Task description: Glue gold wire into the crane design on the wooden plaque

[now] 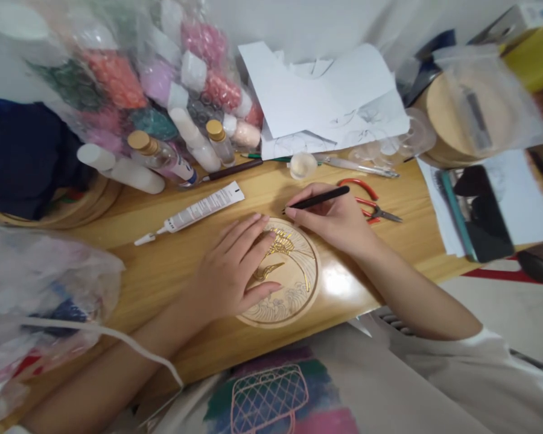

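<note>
A round wooden plaque lies on the table, with fine line drawings of waves on its face and bent gold wire along part of the design. My left hand rests flat over its left side, fingers stretched out and thumb apart, hiding that part of the picture. Just beyond the plaque's far rim, my right hand pinches slim black tweezers, their tips low over the tabletop. Whether the tips hold anything is too small to tell. Red-handled cutters lie right behind my right hand.
A white glue tube lies left of the plaque, near a small cup. Bottles and bagged colored granules crowd the back left; papers stand behind. At right are a phone and round wooden box. A white cord crosses my left forearm.
</note>
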Demonstrator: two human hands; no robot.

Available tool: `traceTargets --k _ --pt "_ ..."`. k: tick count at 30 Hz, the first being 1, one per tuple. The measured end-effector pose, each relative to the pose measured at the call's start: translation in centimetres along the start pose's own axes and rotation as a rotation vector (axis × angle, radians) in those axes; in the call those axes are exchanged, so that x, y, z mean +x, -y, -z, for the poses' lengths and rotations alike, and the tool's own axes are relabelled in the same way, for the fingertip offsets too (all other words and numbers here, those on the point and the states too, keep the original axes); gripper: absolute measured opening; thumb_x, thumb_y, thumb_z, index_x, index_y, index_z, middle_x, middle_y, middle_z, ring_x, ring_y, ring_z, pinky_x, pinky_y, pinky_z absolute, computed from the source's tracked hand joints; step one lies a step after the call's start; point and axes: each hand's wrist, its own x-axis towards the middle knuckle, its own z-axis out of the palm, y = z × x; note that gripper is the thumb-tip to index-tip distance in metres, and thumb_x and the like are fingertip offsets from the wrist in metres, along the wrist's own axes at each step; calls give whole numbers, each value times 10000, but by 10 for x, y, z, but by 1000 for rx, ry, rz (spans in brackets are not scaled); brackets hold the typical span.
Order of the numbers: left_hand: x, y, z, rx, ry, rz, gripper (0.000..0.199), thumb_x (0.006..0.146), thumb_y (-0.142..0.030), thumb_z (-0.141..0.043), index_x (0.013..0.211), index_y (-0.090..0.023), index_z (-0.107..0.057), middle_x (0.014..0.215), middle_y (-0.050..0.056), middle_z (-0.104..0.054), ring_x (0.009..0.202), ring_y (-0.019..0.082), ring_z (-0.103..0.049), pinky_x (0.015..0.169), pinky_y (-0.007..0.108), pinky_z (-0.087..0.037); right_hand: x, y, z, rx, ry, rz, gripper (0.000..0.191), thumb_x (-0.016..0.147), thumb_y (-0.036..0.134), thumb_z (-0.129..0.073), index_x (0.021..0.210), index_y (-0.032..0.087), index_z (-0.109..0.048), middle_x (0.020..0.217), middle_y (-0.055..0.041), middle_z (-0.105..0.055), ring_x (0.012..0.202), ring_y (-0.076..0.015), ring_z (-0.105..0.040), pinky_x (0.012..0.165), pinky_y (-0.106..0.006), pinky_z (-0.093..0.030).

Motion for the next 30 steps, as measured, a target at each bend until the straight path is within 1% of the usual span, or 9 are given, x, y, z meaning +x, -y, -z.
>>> traceTargets --k 9,13,16,18,20,22,23,25,30 --pt "0 -3 -4 -17 17 19 618 978 -523 -493 1344 -26 -533 1443 271 -514 1398 376 -445 1135 539 -403 -2 -1 2 -50 -32 -17 143 728 314 -824 763 237 -709 730 -4 -737 612 -153 -668 559 -285 -574" --pt "4 -4 -3 -71 -36 48 625 1016 -543 -388 1367 -42 -514 1439 237 -534 1402 333 -456 1150 509 -399 0 -3 4 -68 -37 11 124 708 274 -835 741 233 -722 692 0 -728 571 -147 -643 532 -284 -546" --pt "9 1 31 -105 -123 199 558 1071 -456 -214 1363 -78 -504 1439 147 -565 1365 236 -501 1135 451 -430 2 -7 5 -66 -57 29 91 711 227 -816 721 227 -726 659 1 -713 550 -144 -629 509 -280 -518" --pt "6 7 67 -54 -189 428 459 1070 -404 -261 1344 -144 -521 1413 46 -594 1317 200 -530 1136 423 -433 4 -9 4 -55 -61 28 88 709 219 -812 718 223 -725 645 1 -704 532 -143 -620 496 -280 -509" --pt "-6 15 98 70 -351 616 370 1048 -410 -333 1189 -224 -621 1195 -16 -689 1140 175 -611 1051 378 -491 5 -10 4 -40 -61 21 111 687 225 -828 718 214 -722 638 1 -699 518 -140 -611 488 -279 -507" --pt "-26 21 111 145 -185 637 394 1029 -436 -351 1068 -190 -657 1085 5 -694 1022 208 -641 950 407 -536 6 -10 3 -12 -59 8 138 662 238 -839 712 204 -714 625 2 -691 508 -138 -609 482 -273 -506" --pt "-39 23 110 186 -56 557 438 1024 -451 -328 974 -183 -671 949 23 -701 887 213 -656 818 395 -559 6 -10 3 4 -58 4 149 657 246 -839 708 200 -707 617 3 -686 503 -136 -607 479 -270 -504" --pt "-63 25 96 252 229 483 457 1040 -356 -275 892 -163 -662 881 61 -692 833 226 -663 740 376 -551 6 -11 2 23 -47 8 157 663 269 -825 704 195 -693 611 2 -680 497 -135 -603 478 -269 -499" --pt "-95 21 60 578 208 475 308 985 -165 -348 922 -163 -649 904 109 -688 765 252 -667 596 341 -503 8 -12 0 5 -14 35 209 668 338 -807 719 186 -674 659 -26 -685 534 -146 -604 516 -300 -512"
